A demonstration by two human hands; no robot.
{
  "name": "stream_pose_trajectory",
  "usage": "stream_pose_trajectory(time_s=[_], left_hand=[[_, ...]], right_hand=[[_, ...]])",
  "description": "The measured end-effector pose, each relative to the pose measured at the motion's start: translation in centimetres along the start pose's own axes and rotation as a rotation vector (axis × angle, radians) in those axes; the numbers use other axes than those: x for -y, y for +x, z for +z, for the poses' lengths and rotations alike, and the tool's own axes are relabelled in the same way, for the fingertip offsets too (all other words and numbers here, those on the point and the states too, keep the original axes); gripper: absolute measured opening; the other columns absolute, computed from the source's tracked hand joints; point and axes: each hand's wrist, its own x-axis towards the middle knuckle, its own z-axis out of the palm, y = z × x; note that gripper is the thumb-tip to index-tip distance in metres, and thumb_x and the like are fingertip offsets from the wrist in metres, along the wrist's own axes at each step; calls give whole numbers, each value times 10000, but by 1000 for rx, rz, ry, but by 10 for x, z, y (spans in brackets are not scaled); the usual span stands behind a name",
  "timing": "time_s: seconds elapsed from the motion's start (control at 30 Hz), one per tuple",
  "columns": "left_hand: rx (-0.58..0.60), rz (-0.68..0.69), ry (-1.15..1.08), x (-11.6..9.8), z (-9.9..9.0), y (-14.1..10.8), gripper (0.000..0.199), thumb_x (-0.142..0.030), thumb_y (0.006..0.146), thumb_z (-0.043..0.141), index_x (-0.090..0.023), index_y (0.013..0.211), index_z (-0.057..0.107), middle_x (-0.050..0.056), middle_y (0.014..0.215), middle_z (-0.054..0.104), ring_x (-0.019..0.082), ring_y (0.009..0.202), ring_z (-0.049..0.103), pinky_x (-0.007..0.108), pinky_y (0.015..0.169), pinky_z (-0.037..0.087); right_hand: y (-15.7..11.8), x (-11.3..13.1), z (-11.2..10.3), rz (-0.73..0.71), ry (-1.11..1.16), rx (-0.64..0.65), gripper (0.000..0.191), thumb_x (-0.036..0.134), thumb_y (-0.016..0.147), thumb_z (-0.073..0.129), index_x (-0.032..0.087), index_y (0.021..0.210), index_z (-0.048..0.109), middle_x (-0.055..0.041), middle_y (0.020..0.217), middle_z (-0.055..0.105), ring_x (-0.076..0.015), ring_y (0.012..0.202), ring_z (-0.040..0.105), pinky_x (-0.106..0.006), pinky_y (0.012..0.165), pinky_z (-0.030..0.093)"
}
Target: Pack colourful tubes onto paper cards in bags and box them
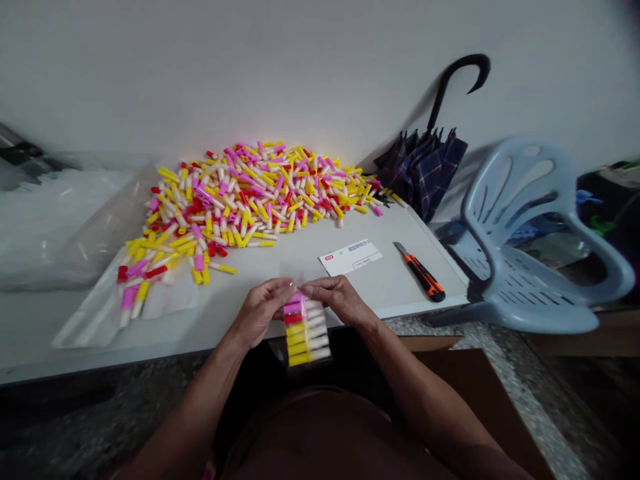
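Across the white table [295,250] sprawls the heap of coloured tubes [250,193], and here, at its near edge, left hand [257,312] and right hand [340,300], equally close, pinch the clear packet [307,337] at its top, fingertips closed, nearly meeting; its long axis drops bodyward below the grip, little tubes stacked crosswise inside

Left hand [257,312] and right hand [345,300]: bare. Left forearm [197,400] and right forearm [425,380]: bare, slender at the wrist, widening toward the elbow. Legwear [250,390]: black, plain in its visible portion. Torso [315,443]: very dark brown, rounded along its front edge; its covering appears to be fabric, though dim light obscures the surface.
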Motion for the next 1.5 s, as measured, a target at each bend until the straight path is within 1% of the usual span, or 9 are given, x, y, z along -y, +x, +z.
stream_pose_trajectory(time_s=[0.1,0.3,0.47,0.7,0.9,1.03,1.13,1.3,1.5], left_hand=[[125,-107,-1,3,-3,-18,521,-426,720,940,-153,1136,784,122,1066,783,227,883,743,322,756,634],[53,-248,-131,43,0,-55,395,-398,732,922,-167,1035,820,114,1029,794,234,874,744,353,787,635],[-8,-281,-158,80,-2,-80,299,-353,718,914,-182,949,832,84,912,797,206,771,724,283,691,575],[181,-226,-52,90,-22,-94,169,-335,818,787,-206,908,850,117,1157,789,300,1072,733,376,939,569],[231,-205,-77,72,-20,-101,328,-471,834,740,-159,854,838,161,1046,793,320,904,742,414,823,592],[179,-198,85,61,-8,-111,261,-344,758,886,-199,955,796,106,1045,791,276,904,751,365,815,610],[168,-255,80,53,-1,-117,493,-321,733,910,-232,1186,736,103,1107,779,280,945,764,362,827,633],[42,-277,185,47,5,-121,1096,-313,625,980,-363,1571,429,80,1383,690,316,1097,749,387,919,653],[205,-469,537,62,-9,-96,523,-589,648,886,-392,1125,805,6,1006,819,410,928,780,511,768,707]], right_hand=[[-13,-8,1,69,58,35,276,444,861,798,201,974,864,-50,866,811,-175,771,699,-313,758,556],[-56,-27,0,273,188,182,343,429,893,784,234,1173,822,-51,941,811,-163,764,710,-320,758,571],[-82,-34,-4,211,45,334,277,397,947,719,254,1157,830,-47,1018,789,-185,931,692,-343,871,557],[-98,-39,-9,161,16,428,214,340,962,705,272,1109,846,-64,1121,745,-205,1040,676,-378,977,514],[-106,-28,-10,157,45,420,259,416,954,685,261,1075,853,-88,1216,725,-259,1095,665,-444,1007,502],[-111,-29,-3,175,97,356,287,472,952,689,235,970,851,-90,1214,727,-257,1098,669,-452,1016,501],[-115,-33,6,242,240,203,142,334,859,829,214,914,779,-49,1080,744,-180,934,690,-351,879,550],[-121,-32,10,300,459,139,516,258,777,895,217,1240,669,-3,973,741,-126,809,695,-284,816,560],[-138,-40,-6,144,533,19,524,342,756,908,190,1220,718,-7,986,734,-134,860,717,-278,879,559]])
